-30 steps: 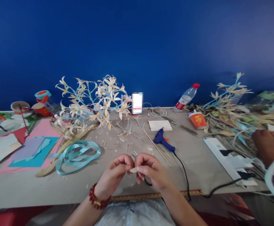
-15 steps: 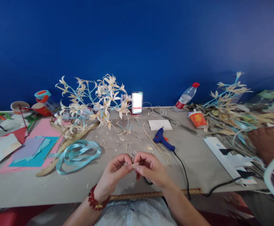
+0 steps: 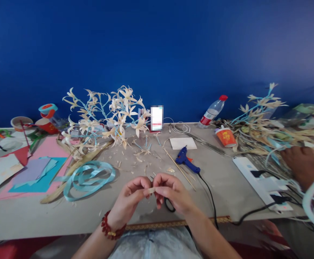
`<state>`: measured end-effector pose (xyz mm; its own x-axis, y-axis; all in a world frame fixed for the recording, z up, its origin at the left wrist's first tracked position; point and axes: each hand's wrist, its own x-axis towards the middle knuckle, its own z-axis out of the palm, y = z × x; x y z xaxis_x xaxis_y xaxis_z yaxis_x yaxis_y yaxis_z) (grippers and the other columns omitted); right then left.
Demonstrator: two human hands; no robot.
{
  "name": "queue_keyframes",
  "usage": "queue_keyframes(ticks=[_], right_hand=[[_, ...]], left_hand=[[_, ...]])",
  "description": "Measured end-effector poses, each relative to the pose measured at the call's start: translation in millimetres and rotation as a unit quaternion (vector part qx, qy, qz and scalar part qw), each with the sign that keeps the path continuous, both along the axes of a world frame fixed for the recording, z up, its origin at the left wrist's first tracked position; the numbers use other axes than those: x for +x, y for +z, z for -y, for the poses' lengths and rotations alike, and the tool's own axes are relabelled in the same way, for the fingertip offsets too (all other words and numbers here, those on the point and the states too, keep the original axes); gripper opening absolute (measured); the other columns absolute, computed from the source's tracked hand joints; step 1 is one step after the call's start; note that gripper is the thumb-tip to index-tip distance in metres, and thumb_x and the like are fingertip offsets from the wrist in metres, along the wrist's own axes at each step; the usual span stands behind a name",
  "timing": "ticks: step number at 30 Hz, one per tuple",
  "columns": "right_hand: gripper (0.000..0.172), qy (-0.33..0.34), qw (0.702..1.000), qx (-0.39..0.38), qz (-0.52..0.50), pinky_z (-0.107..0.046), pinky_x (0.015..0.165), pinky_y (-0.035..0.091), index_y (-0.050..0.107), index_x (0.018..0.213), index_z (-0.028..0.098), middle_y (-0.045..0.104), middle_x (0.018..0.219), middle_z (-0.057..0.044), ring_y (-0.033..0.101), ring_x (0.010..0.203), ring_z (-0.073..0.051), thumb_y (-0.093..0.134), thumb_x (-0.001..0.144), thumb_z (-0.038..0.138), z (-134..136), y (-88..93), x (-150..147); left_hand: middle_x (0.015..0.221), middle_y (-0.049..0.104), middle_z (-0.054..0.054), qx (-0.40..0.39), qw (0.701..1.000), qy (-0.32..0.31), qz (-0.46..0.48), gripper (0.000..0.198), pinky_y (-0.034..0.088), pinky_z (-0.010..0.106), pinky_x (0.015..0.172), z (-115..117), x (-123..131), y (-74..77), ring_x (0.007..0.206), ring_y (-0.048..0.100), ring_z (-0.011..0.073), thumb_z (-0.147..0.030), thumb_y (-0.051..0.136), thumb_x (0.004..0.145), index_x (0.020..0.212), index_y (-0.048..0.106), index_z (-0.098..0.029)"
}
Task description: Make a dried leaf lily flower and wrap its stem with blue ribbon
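Between my fingertips is a small pale strip (image 3: 151, 190), perhaps a piece of dried husk. My left hand (image 3: 135, 194) pinches its left end, and my right hand (image 3: 173, 194) grips the other end. Both hands hover just above the table's near side. Under my right hand, the black handle loop of what looks like scissors (image 3: 170, 205) shows in part. Beyond the hands lie scattered pale scraps (image 3: 170, 169) and a thin stick (image 3: 180, 169). A blue glue gun (image 3: 188, 160) rests to the right, its cord running toward the table edge.
Light-blue ribbon (image 3: 89, 180) lies coiled at left, beside coloured paper sheets (image 3: 38, 172). Pale flower branches (image 3: 105, 115) and a phone (image 3: 157, 118) stand at the back. A power strip (image 3: 262, 185), a tilted bottle (image 3: 213, 112) and another person's hand (image 3: 301, 163) are at right.
The pale strip shows more plainly between my fingertips, and my fingers have shifted slightly. More of the black handle loop shows. At right, the other person's hand has moved a little.
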<state>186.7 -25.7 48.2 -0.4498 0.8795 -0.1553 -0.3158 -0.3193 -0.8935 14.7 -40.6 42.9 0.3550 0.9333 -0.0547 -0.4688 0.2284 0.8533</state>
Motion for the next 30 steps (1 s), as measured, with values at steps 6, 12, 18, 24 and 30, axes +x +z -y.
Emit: queue_keyframes(ticks=[6,12,18,24,30], right_hand=[[0.019,-0.026,0.997,0.035,0.064,-0.019,0.047,0.049,0.058,0.069,0.018,0.054,0.059,0.006,0.05,0.047,-0.007,0.07,0.075,0.031,2.4,6.3,-5.5],[0.017,-0.049,0.999,0.012,0.011,-0.02,0.043,0.049,0.058,0.066,0.018,0.054,0.053,0.006,0.047,0.043,-0.008,0.07,0.073,0.027,3.1,-1.1,-8.5],[0.014,-0.079,0.996,-0.012,-0.05,-0.018,0.039,0.047,0.059,0.065,0.017,0.051,0.049,0.006,0.042,0.04,-0.007,0.068,0.073,0.023,2.9,-5.4,-3.9],[0.015,-0.05,0.999,0.0,0.005,-0.019,0.043,0.05,0.059,0.069,0.017,0.057,0.056,0.004,0.05,0.045,-0.008,0.069,0.074,0.027,4.4,-3.5,-2.6],[0.018,-0.026,0.999,0.033,0.034,-0.019,0.047,0.052,0.058,0.069,0.017,0.054,0.059,0.005,0.052,0.049,-0.008,0.072,0.072,0.028,5.4,6.0,-4.8]], left_hand=[[0.079,0.057,0.003,0.015,0.999,0.004,-0.047,0.015,0.04,0.028,0.069,0.6,-0.7,-3.3,0.075,0.054,0.0174,-0.029,0.07,0.081,0.08,0.062,-0.016],[0.075,0.057,0.002,-0.01,1.0,-0.009,0.013,0.013,0.042,0.03,0.067,0.5,4.6,-3.3,0.071,0.056,0.0185,-0.026,0.07,0.08,0.076,0.06,-0.017],[0.071,0.055,0.003,0.016,0.999,0.027,0.028,0.016,0.041,0.032,0.078,-1.2,-0.4,-1.4,0.077,0.052,0.0196,-0.029,0.064,0.081,0.073,0.064,-0.016],[0.075,0.056,0.002,0.012,0.999,-0.006,-0.038,0.013,0.04,0.028,0.07,-0.8,0.8,6.6,0.073,0.053,0.0166,-0.026,0.067,0.083,0.078,0.063,-0.016],[0.074,0.055,0.0,0.027,0.998,0.009,-0.051,0.014,0.039,0.026,0.067,0.4,5.7,2.1,0.072,0.051,0.0142,-0.026,0.068,0.085,0.077,0.06,-0.017]])
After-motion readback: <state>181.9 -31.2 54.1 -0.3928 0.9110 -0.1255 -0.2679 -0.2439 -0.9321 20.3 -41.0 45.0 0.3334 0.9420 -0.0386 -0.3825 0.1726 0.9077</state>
